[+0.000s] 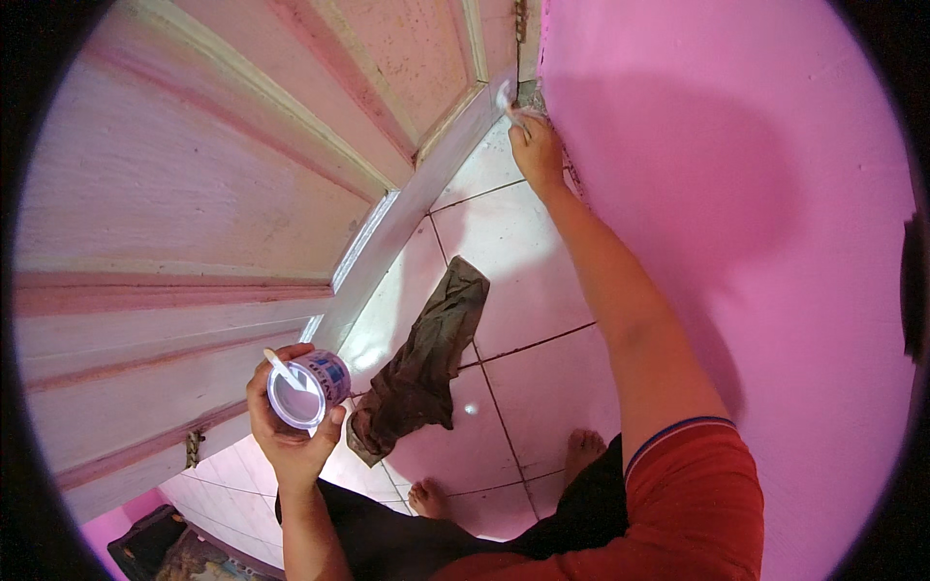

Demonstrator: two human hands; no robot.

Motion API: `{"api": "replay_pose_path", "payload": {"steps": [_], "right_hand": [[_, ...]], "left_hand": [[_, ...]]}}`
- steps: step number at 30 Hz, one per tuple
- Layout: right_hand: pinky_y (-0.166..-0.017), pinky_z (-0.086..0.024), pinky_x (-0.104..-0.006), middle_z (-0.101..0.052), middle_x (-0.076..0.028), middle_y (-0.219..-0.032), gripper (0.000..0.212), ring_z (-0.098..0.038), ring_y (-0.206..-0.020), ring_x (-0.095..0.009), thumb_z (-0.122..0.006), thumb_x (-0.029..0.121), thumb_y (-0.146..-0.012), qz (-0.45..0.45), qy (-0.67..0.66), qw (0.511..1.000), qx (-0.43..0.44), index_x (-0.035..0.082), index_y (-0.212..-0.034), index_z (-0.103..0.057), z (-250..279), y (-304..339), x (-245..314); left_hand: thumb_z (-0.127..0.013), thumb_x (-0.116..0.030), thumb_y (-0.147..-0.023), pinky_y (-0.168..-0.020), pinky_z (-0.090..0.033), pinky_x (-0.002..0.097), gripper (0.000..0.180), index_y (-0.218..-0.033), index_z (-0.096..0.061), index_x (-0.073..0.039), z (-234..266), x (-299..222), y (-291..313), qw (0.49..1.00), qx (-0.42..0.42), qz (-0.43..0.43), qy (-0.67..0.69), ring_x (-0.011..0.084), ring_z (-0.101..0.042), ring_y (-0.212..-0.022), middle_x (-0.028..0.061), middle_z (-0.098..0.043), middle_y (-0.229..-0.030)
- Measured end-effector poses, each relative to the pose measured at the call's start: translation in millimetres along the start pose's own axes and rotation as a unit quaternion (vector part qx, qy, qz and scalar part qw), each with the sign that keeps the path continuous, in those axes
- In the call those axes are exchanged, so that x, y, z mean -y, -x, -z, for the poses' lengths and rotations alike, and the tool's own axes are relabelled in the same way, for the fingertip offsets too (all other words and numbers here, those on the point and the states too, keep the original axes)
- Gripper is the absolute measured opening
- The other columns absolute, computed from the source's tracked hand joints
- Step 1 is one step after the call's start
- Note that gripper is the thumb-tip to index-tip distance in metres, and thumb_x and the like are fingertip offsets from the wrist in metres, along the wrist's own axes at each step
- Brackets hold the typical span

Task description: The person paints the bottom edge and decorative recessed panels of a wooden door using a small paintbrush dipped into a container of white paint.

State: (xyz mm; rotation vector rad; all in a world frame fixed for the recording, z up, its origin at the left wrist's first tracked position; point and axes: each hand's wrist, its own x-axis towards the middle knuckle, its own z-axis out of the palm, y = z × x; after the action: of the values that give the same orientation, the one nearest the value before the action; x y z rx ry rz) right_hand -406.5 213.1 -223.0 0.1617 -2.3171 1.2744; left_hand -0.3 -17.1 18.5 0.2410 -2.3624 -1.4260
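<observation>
My left hand (pixel 295 450) is wrapped round a small paint can (pixel 337 376), its open top tilted toward me with light paint inside. A pale stir stick (pixel 278 362) leans over the can's rim. Far ahead, my right hand (pixel 539 155) grips a paintbrush (pixel 505 97), whose whitish head is blurred against the door's lower corner on the hinge side. The panelled door (pixel 203 165) has faded pink and cream paint, with a whiter strip along its bottom rail (pixel 450 145).
A crumpled dark brown cloth (pixel 426 349) lies on the white tiled floor (pixel 523 320), ahead of my bare feet. The bright pink wall (pixel 727 194) runs close along my right arm. Dark items (pixel 150 542) sit at the lower left beyond the door's edge.
</observation>
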Motion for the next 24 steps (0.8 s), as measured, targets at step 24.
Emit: {"api": "replay_pose_path", "payload": {"steps": [24], "right_hand": [[-0.085,-0.051,-0.0467,-0.068,-0.025,-0.096,0.030,-0.066,-0.092,-0.041,-0.056,0.018,-0.085,-0.029,0.003,0.998,-0.051,0.002,-0.106,-0.071,3,-13,-27]], "left_hand": [[-0.088,-0.025,-0.072,-0.099,-0.046,0.0417,0.080,-0.134,-0.043,-0.004,-4,2,-5,1.000,0.007,0.007,-0.003,0.0293,-0.057,-0.116,0.0216,-0.056,-0.126]]}}
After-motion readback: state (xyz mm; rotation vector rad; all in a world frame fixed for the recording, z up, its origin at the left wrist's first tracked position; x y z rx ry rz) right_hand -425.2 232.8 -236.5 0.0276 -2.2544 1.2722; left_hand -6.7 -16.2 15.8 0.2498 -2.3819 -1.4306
